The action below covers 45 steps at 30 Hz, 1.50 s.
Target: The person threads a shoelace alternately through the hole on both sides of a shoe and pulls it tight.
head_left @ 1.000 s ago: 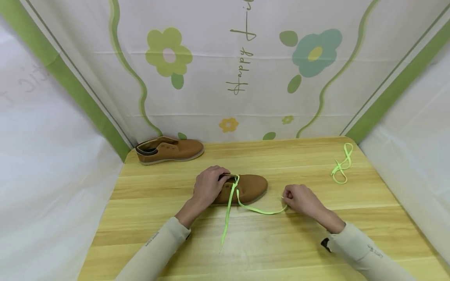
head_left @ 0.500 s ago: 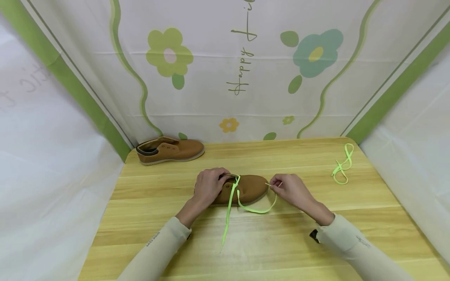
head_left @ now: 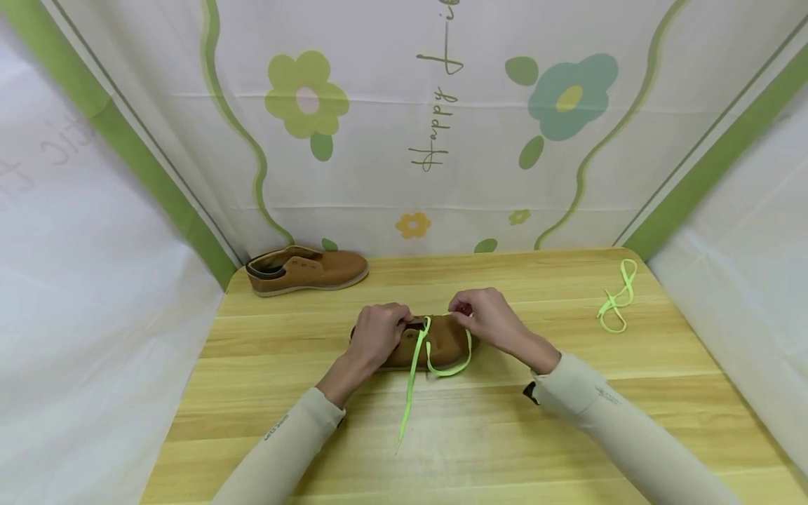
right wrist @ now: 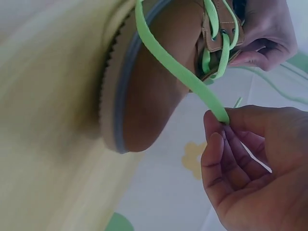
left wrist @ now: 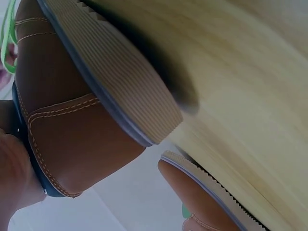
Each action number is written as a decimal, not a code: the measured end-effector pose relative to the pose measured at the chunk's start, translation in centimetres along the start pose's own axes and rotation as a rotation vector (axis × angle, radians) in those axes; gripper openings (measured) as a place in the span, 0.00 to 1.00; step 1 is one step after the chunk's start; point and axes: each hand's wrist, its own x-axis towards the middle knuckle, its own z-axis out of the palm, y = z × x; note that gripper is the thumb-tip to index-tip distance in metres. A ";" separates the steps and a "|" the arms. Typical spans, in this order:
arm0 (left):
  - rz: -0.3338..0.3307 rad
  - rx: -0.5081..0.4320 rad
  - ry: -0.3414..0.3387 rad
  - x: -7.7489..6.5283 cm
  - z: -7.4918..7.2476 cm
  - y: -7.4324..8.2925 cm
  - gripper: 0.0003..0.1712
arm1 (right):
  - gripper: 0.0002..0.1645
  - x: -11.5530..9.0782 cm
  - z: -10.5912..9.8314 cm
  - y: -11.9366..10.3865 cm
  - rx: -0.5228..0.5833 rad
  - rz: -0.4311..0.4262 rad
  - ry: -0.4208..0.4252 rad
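Note:
A brown leather shoe (head_left: 451, 340) stands on the table in the head view, toe to the right. My left hand (head_left: 375, 335) grips it at the opening, fingers over the edge; the left wrist view shows the heel and ribbed sole of this shoe (left wrist: 82, 144) beside my left hand (left wrist: 14, 168). A bright green shoelace (head_left: 409, 400) runs through the front eyelets, one end trailing toward me. Above the toe, my right hand (head_left: 491, 317) pinches the other end. In the right wrist view, thumb and fingertips of my right hand (right wrist: 255, 168) hold the flat lace (right wrist: 178, 70), its tip poking out.
A second brown shoe (head_left: 341, 270), its eyelets unlaced, stands at the back left of the wooden table (head_left: 505, 435). Another green shoelace (head_left: 621, 298) lies looped at the right. A white printed curtain (head_left: 379, 154) rises behind the table.
My right hand has moved left and back, from right of the shoe to above its toe, bringing the lace end along. The left hand keeps its grip on the shoe.

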 end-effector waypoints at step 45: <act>-0.026 -0.059 -0.038 -0.2 -0.1 -0.3 0.08 | 0.06 2.6 3.8 -2.2 -0.198 -0.244 0.007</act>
